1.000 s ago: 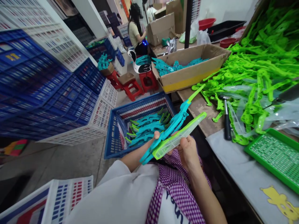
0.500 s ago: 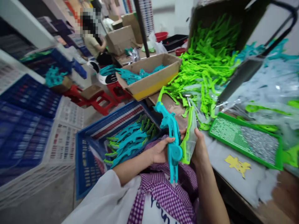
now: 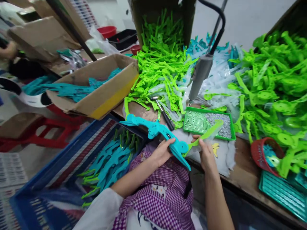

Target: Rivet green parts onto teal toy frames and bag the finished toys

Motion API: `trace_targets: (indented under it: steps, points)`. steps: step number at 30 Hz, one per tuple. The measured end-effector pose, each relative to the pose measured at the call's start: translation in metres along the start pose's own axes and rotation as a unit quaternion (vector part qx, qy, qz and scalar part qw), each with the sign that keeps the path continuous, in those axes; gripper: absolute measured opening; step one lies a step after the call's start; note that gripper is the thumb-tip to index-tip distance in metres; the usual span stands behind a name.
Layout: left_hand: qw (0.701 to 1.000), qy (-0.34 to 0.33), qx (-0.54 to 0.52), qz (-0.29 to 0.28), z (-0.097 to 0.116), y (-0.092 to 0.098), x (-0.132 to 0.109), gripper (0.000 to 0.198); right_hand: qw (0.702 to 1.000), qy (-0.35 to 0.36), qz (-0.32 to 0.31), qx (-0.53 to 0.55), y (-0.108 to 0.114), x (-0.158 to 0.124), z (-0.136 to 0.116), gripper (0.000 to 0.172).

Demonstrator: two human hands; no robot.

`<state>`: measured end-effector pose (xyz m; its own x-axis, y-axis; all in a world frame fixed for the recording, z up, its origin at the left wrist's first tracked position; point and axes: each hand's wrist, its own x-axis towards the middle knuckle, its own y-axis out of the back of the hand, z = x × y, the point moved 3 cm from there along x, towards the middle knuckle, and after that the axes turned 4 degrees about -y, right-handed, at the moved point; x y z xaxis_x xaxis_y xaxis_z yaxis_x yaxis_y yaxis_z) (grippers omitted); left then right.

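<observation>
A long teal plastic toy part [image 3: 159,131] is gripped near its round end by my left hand [image 3: 163,151]. Its far end has a bright green piece [image 3: 126,107] sticking up. My right hand [image 3: 206,155] pinches a lime-green arm [image 3: 209,131] with a translucent sheet along it. The arm's lower end meets the teal part's round end; whether the two are joined I cannot tell. Beyond my hands lies a hammer [image 3: 165,115] with a black handle. A green tray [image 3: 208,135] of small metal pieces sits just past my right hand, with a yellow cutout [image 3: 215,149] nearer me.
A grey power screwdriver [image 3: 200,75] hangs over the tray. Lime-green parts [image 3: 163,67] heap across the bench, more [image 3: 285,95] at right. A cardboard box [image 3: 112,99] holds teal parts. At lower left, a blue crate [image 3: 31,188] contains teal-green pieces. A red basket [image 3: 257,155] stands right.
My view has swung to the right. The teal part has gone from nearly upright to lying slantwise, and the lime-green arm has tilted over to the right. Both hands keep their holds.
</observation>
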<state>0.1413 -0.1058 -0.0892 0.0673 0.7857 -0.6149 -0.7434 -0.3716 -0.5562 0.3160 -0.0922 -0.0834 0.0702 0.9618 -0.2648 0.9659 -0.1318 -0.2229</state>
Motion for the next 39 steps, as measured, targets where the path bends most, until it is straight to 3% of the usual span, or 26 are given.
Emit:
trace_targets:
  steps: [3,5,7,8,10,12,14,16,19,23,25,31,36,39]
  points:
    - [0.999,-0.013,0.040,-0.008,0.000,0.001,0.010,0.020,0.999,-0.020,0.024,0.010,0.008,-0.003,0.009,0.039]
    - [0.989,-0.004,0.139,-0.048,0.005,0.006,0.008,0.023,0.998,-0.036,0.046,0.024,0.008,0.003,0.010,0.040]
    - [0.943,-0.017,0.319,-0.090,0.014,0.015,-0.002,0.027,0.997,-0.035,0.064,0.026,0.007,0.013,0.008,0.041]
    - [0.897,-0.046,0.426,-0.107,0.021,0.017,-0.008,0.027,0.997,-0.032,0.067,0.022,0.006,0.018,0.006,0.041]
    - [0.785,-0.187,0.580,-0.114,0.040,0.015,-0.018,0.025,0.998,-0.033,0.061,0.014,0.005,0.027,0.005,0.041]
    - [0.670,-0.309,0.657,-0.152,0.053,0.001,-0.021,0.047,0.998,-0.042,0.054,0.010,0.005,0.033,0.006,0.041]
    - [0.579,-0.352,0.701,-0.223,0.057,-0.017,-0.011,0.077,0.998,-0.037,0.057,0.001,0.006,0.036,0.007,0.041]
    - [0.523,-0.332,0.723,-0.308,0.053,-0.032,0.008,0.079,0.998,-0.018,0.065,-0.011,0.008,0.039,0.007,0.040]
    - [0.503,-0.321,0.714,-0.367,0.047,-0.041,0.028,0.066,0.996,-0.022,0.084,-0.016,0.011,0.043,0.005,0.039]
    - [0.525,-0.373,0.678,-0.354,0.047,-0.033,0.030,0.058,0.991,-0.081,0.105,0.032,0.007,0.052,-0.002,0.044]
    - [0.515,-0.390,0.678,-0.350,0.047,-0.029,0.027,0.054,0.987,-0.094,0.119,0.052,0.004,0.056,-0.007,0.046]
    - [0.431,-0.466,0.688,-0.351,0.048,-0.025,0.028,0.053,0.987,-0.102,0.101,0.072,-0.003,0.058,-0.013,0.047]
    - [0.372,-0.507,0.686,-0.366,0.038,-0.015,0.031,0.054,0.995,0.035,0.099,0.001,0.001,0.057,-0.041,0.034]
    - [0.356,-0.490,0.696,-0.385,0.034,-0.013,0.030,0.055,0.994,0.034,0.094,0.046,0.007,0.072,-0.056,0.032]
